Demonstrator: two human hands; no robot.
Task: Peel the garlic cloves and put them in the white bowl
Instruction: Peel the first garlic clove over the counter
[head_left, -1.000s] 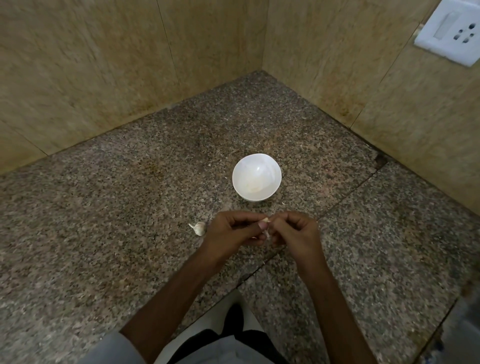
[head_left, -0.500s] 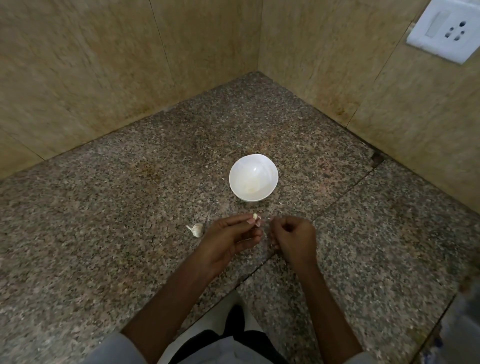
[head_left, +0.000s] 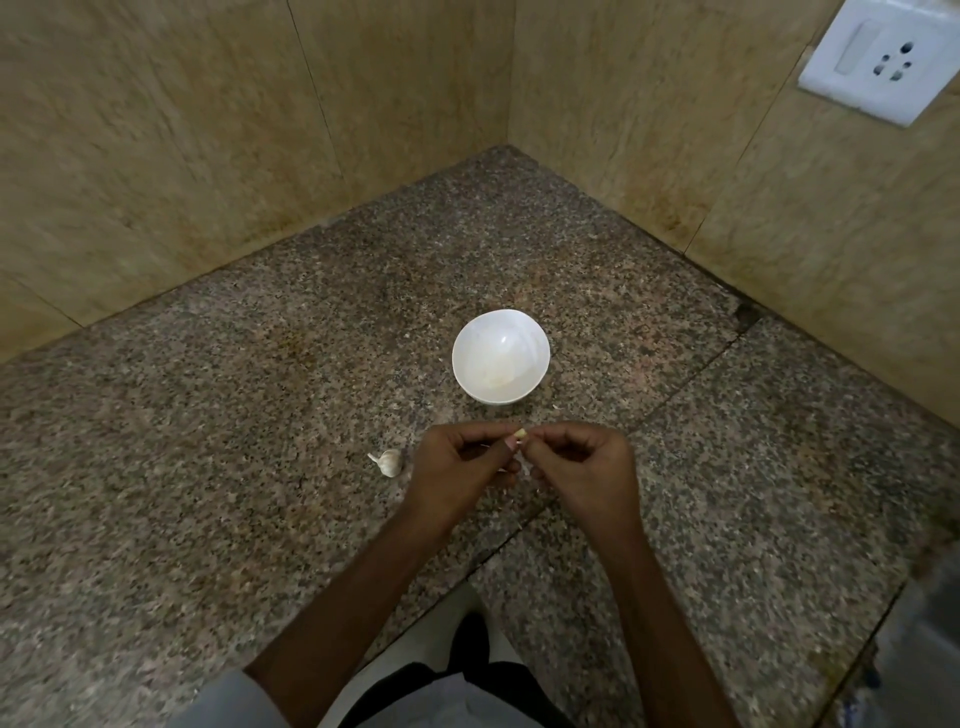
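A small white bowl stands on the granite counter, with pale peeled pieces faintly visible inside. Just in front of it my left hand and my right hand meet fingertip to fingertip. Between them they pinch one small garlic clove, of which only a pale tip shows. A second garlic piece, still in its papery skin, lies on the counter a little to the left of my left hand.
The granite counter runs into a corner of beige tiled walls behind the bowl. A white wall socket sits at the upper right. A seam crosses the counter diagonally under my hands.
Half a second ago my hands were apart, the left one alone holding the clove. They have come back together on the clove.
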